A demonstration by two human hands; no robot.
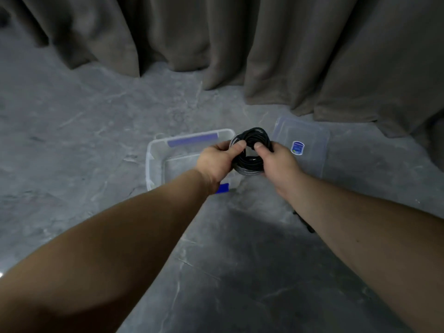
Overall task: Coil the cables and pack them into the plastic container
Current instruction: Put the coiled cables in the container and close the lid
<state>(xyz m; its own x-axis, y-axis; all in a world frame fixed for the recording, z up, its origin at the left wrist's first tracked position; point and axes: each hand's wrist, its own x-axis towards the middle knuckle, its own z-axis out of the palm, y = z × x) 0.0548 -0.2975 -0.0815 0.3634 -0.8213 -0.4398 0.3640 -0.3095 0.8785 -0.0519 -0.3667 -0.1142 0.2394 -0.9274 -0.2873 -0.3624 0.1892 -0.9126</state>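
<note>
A black cable (251,138) is wound into a tight round coil and held up between both hands. My left hand (219,162) grips the coil's left side, thumb on top. My right hand (278,164) grips its right side, thumb pressed into the ring. The coil hangs above the right end of a clear plastic container (153,164) with blue clips, which stands open on the grey floor. Nothing shows inside the container. A short bit of another black cable (305,223) peeks out on the floor under my right forearm.
The container's clear lid (310,135), with a blue sticker, lies flat on the floor to the right of the container. Brown-grey curtains (240,44) hang down to the floor along the back. The floor is grey marbled stone.
</note>
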